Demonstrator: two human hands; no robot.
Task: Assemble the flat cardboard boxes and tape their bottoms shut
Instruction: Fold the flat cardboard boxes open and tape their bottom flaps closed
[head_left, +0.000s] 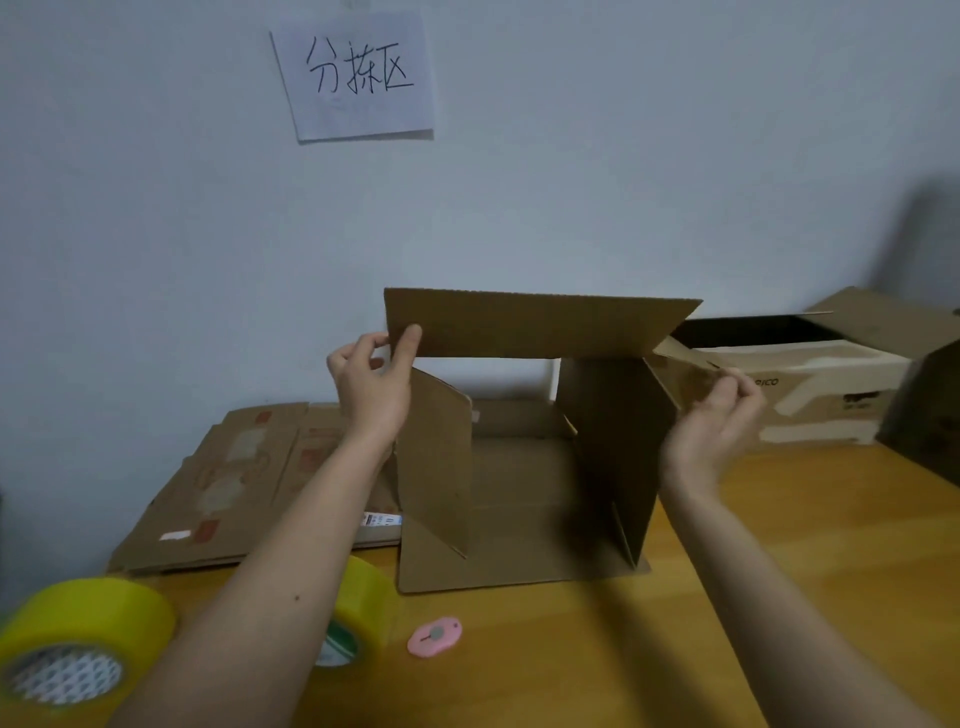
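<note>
A brown cardboard box (524, 467) lies on its side in the middle of the wooden table (779, 571), its open end towards me and its flaps spread out. My left hand (371, 384) pinches the left corner of the raised top flap (535, 325). My right hand (711, 421) grips a smaller flap at the box's right side. Flat cardboard boxes (228, 478) are stacked at the left against the wall. Two rolls of yellow tape sit near the front, one (78, 644) at the far left and one (358, 613) partly behind my left forearm.
A small pink cutter (435, 636) lies on the table in front of the box. An open white and brown box (810, 395) stands at the back right. A paper sign (358, 78) hangs on the wall above.
</note>
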